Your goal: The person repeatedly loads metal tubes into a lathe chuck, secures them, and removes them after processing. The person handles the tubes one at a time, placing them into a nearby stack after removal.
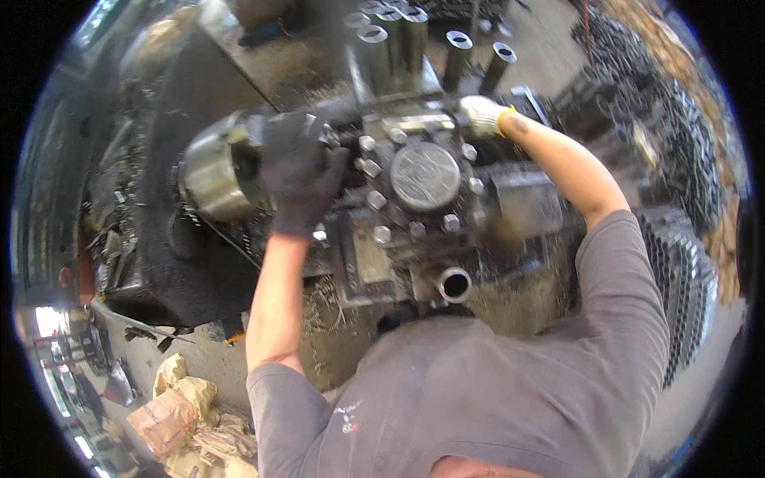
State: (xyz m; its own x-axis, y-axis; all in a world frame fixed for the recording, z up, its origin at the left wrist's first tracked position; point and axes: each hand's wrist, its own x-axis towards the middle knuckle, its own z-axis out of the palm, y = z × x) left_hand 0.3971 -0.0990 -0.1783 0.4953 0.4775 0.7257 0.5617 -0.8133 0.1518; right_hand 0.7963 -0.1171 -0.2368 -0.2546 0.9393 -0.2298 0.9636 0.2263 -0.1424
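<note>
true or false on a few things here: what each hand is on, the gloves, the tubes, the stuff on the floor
1. The left hand, in a dark glove, rests at the lathe chuck. True.
2. The right hand is bare. False: it wears a light glove with a yellow cuff.
3. Short metal tubes stand upright behind the tool post. True.
4. The right hand holds a hammer. False: it rests on the machine's top, no hammer in view.
5. Crumpled paper bags lie on the floor at lower left. True.

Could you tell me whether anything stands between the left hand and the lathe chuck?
Nothing visible does: the dark-gloved left hand already lies against the steel chuck, at its right side, with no object showing between them.
</note>
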